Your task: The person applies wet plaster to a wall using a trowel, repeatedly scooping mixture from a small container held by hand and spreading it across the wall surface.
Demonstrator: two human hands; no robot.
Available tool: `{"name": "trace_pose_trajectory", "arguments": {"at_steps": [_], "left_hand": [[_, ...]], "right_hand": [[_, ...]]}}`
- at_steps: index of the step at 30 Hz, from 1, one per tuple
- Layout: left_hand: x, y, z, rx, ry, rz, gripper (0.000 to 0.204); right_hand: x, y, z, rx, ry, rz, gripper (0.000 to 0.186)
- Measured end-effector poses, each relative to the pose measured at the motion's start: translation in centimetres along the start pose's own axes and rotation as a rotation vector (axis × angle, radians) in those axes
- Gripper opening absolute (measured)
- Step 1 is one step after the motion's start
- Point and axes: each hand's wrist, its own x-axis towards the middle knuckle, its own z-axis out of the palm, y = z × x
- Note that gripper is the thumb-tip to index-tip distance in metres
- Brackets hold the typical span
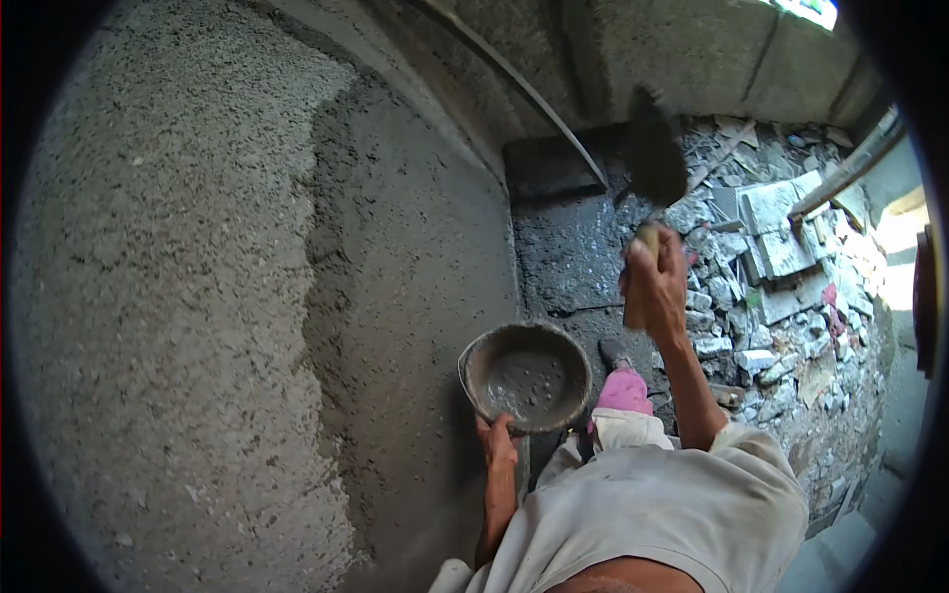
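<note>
My left hand [498,441] grips the near rim of a round, mortar-caked bowl [526,378], with a little wet grey mortar inside it. Raised ahead and to the right, my right hand [654,282] is wrapped round the wooden handle of a trowel [655,158]. The dark trowel blade points away from me and is slightly blurred. It is apart from the bowl. Left of the bowl runs a smoothed band of wet mortar [425,227], bordering a rougher, paler grey surface [188,296].
Broken masonry and slabs [781,237] lie heaped on the right. A long thin strip [514,79] slants down from the far wall [712,59]. A pole [852,176] leans at the far right. My foot [613,352] stands beside the rubble.
</note>
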Motion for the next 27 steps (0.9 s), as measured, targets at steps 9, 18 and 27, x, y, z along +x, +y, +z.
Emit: {"name": "trace_pose_trajectory", "arguments": {"at_steps": [9,18,27], "left_hand": [[-2.8,-1.0,2.9,-0.211,0.098,-0.064,0.086],[-4.1,-1.2,1.7,-0.241,0.193,-0.074,0.084],[-3.1,-0.4,0.4,-0.022,-0.036,0.277,0.067]], "right_hand": [[6.0,9.7,24.3,-0.381,-0.135,-0.339,0.024],[-9.0,-4.4,16.8,0.05,-1.16,-0.155,0.05],[-7.5,11.1,-4.3,-1.503,-1.25,-0.03,0.036]]}}
